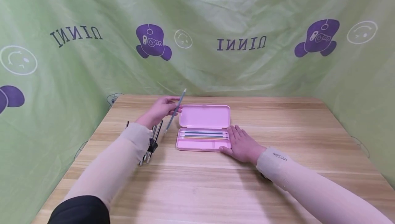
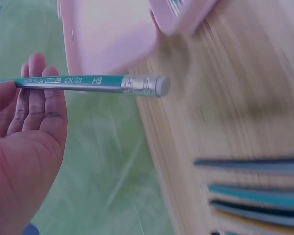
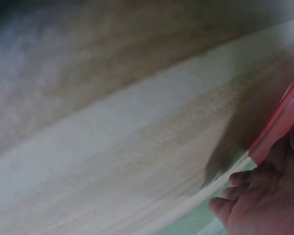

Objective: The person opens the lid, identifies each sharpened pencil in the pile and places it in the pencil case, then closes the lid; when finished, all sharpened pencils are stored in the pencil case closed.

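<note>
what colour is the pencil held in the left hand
The pencil is teal and silvery grey, clearest in the left wrist view.

Light where I'm standing is bright and diffuse, apparently overhead: soft shadows below the left sleeve [image 1: 114,165] and right sleeve [image 1: 318,189], pale glare on the near table [image 1: 197,193], curtain [image 1: 197,73] lit fairly evenly. Left wrist cam has a bluish cast; lettering on the held pencil [image 2: 88,82] reads, loose pencils [image 2: 259,196] smear. Right wrist cam is dim, soft, near-black at top left.
</note>
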`<state>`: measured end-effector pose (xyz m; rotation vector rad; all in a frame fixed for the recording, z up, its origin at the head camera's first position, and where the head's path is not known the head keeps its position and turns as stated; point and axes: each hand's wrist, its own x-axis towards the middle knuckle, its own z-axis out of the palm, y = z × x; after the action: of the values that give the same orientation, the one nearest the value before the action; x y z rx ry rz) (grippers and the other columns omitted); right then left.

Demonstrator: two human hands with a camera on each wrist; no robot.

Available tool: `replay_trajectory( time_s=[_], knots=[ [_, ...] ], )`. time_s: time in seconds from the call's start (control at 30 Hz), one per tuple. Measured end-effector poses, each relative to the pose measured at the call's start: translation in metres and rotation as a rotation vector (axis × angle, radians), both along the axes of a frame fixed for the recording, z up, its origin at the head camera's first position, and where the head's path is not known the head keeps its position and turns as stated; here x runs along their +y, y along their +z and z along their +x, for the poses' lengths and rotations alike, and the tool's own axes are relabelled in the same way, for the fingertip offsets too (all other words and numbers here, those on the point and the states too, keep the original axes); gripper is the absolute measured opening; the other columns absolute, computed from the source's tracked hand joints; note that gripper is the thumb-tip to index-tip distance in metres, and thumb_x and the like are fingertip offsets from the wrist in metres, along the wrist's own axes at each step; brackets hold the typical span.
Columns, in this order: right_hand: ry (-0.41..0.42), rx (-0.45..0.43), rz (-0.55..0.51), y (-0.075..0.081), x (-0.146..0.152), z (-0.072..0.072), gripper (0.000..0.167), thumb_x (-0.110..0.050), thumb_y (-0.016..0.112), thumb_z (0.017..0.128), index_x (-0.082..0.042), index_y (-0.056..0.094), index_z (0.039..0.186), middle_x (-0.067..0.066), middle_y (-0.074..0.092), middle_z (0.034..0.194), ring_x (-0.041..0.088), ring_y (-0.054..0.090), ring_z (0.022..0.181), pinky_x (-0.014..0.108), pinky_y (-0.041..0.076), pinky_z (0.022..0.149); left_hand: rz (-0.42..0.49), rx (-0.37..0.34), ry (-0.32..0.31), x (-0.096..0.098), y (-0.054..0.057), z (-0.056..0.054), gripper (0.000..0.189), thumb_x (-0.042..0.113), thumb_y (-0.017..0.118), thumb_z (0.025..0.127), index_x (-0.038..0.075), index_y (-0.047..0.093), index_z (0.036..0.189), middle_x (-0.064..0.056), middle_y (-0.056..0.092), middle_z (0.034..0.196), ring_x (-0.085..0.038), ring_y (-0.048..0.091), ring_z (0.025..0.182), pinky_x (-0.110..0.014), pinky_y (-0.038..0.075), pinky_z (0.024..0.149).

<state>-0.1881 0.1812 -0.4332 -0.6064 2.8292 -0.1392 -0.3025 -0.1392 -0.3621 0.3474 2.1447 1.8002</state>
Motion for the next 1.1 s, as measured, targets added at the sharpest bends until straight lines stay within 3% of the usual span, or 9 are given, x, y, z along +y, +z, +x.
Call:
replay_trajectory(
  time_s=[0.3,0.47,0.77,0.9,1.1],
  knots=[
    [-0.007,0.000,-0.006,-0.005,0.000,-0.002,0.093,-0.059,0.039,0.107,0.015,0.014,0.157,0.035,0.012,0.165,0.049,0.010,0.153,0.059,0.014,0.123,-0.068,0.036,-0.107,0.047,-0.005,0.000,0.039,-0.005,0.048,0.105,-0.013,0.050,0.142,-0.037,0.064,0.121,-0.013,0.068,0.084,-0.045,0.056,0.096],
    [-0.003,0.001,0.001,-0.005,0.000,-0.001,0.093,-0.059,0.038,0.107,0.015,0.014,0.157,0.035,0.013,0.164,0.049,0.010,0.153,0.058,0.015,0.123,-0.124,0.047,-0.158,0.064,-0.016,-0.002,0.036,-0.006,0.050,0.104,-0.013,0.054,0.139,-0.032,0.068,0.114,-0.016,0.069,0.087,-0.042,0.057,0.091],
    [-0.002,0.013,-0.011,-0.005,0.000,-0.002,0.091,-0.057,0.040,0.107,0.016,0.017,0.156,0.035,0.016,0.164,0.050,0.013,0.152,0.059,0.017,0.123,-0.309,0.143,-0.283,0.083,-0.025,0.010,0.032,-0.005,0.053,0.102,-0.008,0.061,0.133,-0.024,0.072,0.107,-0.030,0.071,0.096,-0.037,0.058,0.087],
    [0.003,0.016,-0.024,-0.003,-0.001,-0.001,0.090,-0.056,0.041,0.107,0.017,0.018,0.156,0.036,0.016,0.163,0.051,0.013,0.152,0.059,0.017,0.123,-0.336,0.166,-0.325,0.086,-0.031,0.010,0.032,-0.006,0.053,0.102,-0.009,0.062,0.132,-0.024,0.072,0.105,-0.027,0.071,0.092,-0.032,0.058,0.083],
    [-0.005,0.026,-0.034,-0.003,-0.001,-0.002,0.091,-0.057,0.042,0.107,0.017,0.019,0.155,0.037,0.017,0.162,0.051,0.015,0.151,0.059,0.017,0.123,-0.370,0.196,-0.360,0.091,-0.031,0.010,0.032,-0.007,0.053,0.101,-0.010,0.062,0.131,-0.022,0.073,0.103,-0.028,0.071,0.093,-0.031,0.059,0.085]
  ],
)
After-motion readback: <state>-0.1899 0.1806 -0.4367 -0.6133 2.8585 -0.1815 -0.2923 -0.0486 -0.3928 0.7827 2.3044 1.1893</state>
